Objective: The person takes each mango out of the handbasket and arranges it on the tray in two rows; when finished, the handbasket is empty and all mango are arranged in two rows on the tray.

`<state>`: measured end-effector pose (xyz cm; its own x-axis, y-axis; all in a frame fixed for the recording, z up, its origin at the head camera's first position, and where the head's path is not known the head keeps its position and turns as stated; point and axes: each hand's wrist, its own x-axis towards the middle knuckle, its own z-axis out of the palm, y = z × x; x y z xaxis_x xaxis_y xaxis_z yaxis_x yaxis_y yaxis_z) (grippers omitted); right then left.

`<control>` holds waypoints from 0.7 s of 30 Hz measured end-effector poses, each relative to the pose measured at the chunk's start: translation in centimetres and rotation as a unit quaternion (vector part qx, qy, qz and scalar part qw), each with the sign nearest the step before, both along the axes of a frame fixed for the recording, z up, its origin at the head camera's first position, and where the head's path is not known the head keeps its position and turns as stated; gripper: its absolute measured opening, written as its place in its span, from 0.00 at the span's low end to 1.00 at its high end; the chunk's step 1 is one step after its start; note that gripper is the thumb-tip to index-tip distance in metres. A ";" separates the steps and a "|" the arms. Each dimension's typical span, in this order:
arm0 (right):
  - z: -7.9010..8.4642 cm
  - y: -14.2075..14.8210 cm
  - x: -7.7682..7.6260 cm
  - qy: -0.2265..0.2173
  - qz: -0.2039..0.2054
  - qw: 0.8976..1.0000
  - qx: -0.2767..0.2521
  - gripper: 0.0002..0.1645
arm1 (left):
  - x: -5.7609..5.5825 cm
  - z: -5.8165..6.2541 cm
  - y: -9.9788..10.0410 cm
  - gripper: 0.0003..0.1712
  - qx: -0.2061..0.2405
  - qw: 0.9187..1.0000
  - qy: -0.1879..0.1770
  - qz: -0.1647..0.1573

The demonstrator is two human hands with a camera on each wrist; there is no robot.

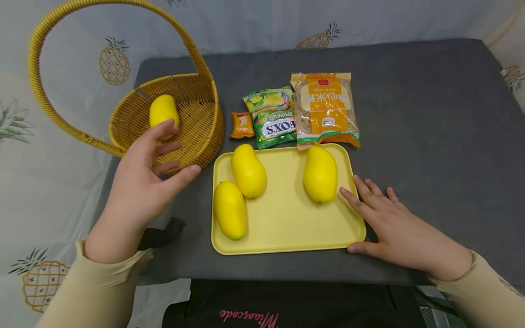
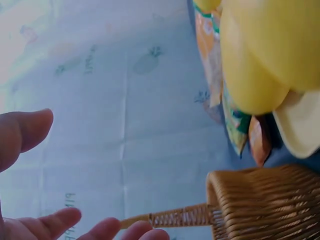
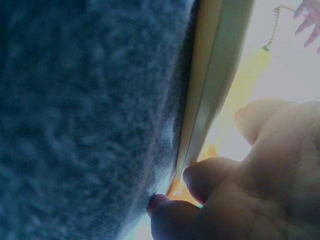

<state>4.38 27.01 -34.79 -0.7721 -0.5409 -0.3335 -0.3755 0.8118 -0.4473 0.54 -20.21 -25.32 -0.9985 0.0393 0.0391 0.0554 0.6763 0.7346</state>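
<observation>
My left hand (image 1: 141, 177) is over the front rim of a wicker basket (image 1: 205, 136), fingers spread and holding nothing. Inside the basket lies one yellow mango (image 1: 163, 110), just beyond my fingertips. The left wrist view shows the thumb (image 2: 30, 132) apart from the other fingers, with the basket (image 2: 270, 205) at lower right. My right hand (image 1: 395, 228) rests at the right edge of a yellow tray (image 1: 287, 228), its fingers extended along the rim. On the tray are three mangoes: two at the left (image 1: 249, 171) (image 1: 230, 210) and one at the right (image 1: 321, 174).
Behind the tray lie a small orange packet (image 1: 242, 125), a green candy bag (image 1: 272, 117) and a larger orange-and-clear food bag (image 1: 326, 109). The basket's tall handle (image 1: 37, 59) arches at the left. Everything stands on a grey table (image 1: 422, 114).
</observation>
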 end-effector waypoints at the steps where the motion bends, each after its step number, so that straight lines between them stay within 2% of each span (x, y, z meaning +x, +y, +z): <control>1: 0.0 0.0 0.0 0.000 0.000 1.000 0.000 0.74 | -0.5 0.3 -0.1 0.55 0.009 1.000 -0.001 0.009; 8: 0.0 -0.3 0.1 0.001 -0.001 1.000 0.004 0.74 | -3.9 2.1 -0.2 0.54 0.022 0.997 0.000 0.073; 15: 0.0 -0.3 0.2 -0.007 -0.004 1.000 -0.001 0.74 | -6.8 2.9 -0.3 0.50 0.039 0.994 0.011 0.103; 21: 0.3 -0.2 0.3 -0.008 -0.008 1.000 -0.006 0.75 | -10.1 3.2 -1.1 0.49 0.051 0.988 -0.039 0.142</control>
<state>4.70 26.78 -34.49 -0.7748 -0.5330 -0.3400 -0.3560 0.8123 -0.4621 -9.55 -21.26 -22.07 -0.9686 -0.2439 -0.0486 -0.1855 0.5786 0.7943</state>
